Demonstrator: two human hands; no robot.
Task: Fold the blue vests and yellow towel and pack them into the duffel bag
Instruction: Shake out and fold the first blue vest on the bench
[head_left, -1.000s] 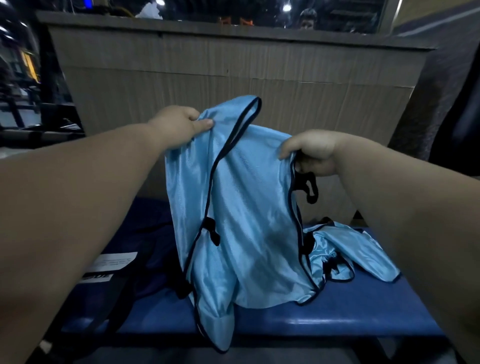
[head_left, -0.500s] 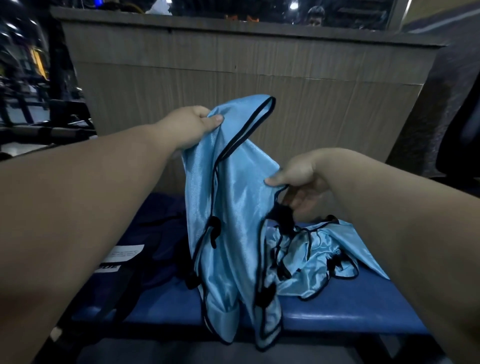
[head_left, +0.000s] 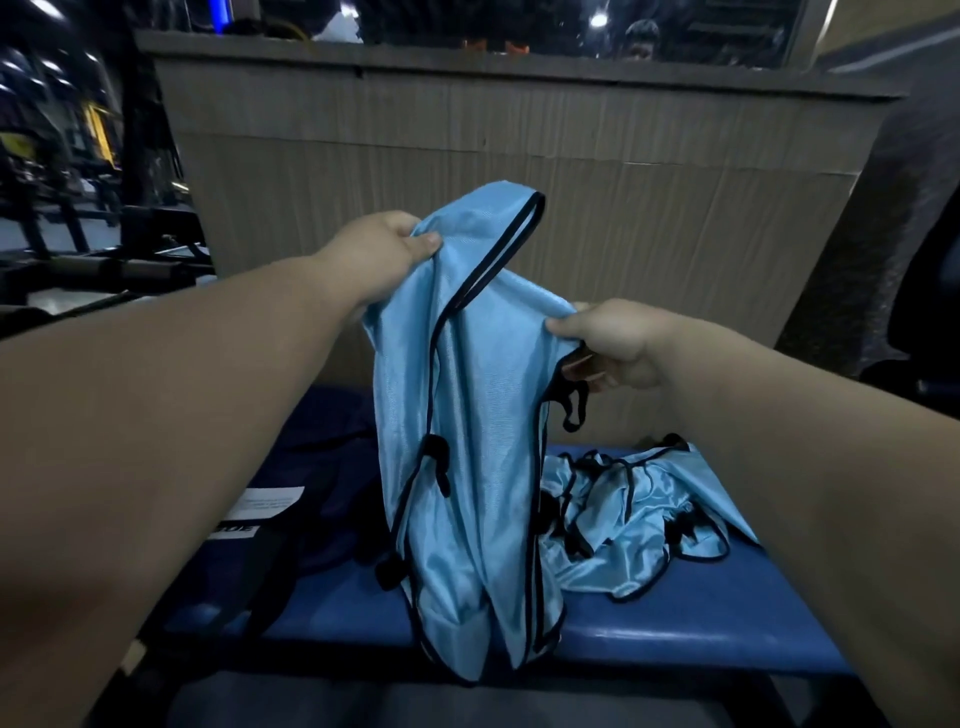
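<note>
Head view: two bare hands hold one vest above a blue desk.
Held vest (head_left: 467, 415): light blue with dark trim, hanging upright, its lower hem draped past the desk's (head_left: 649, 629) front edge.
Left grip (head_left: 382, 254): clenched on the vest's upper left edge.
Right grip (head_left: 608, 343): clenched on its upper right edge.
Second vest (head_left: 639, 514): crumpled on the desk, right of the held one.
Bag (head_left: 311, 499): dark, lying at left on the desk.

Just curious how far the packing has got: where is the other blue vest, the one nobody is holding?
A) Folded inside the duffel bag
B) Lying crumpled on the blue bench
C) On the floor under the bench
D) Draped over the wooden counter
B: the second vest lies in a crumpled heap on the blue bench, to the right of the held vest gripped by the left hand and right hand.
</note>
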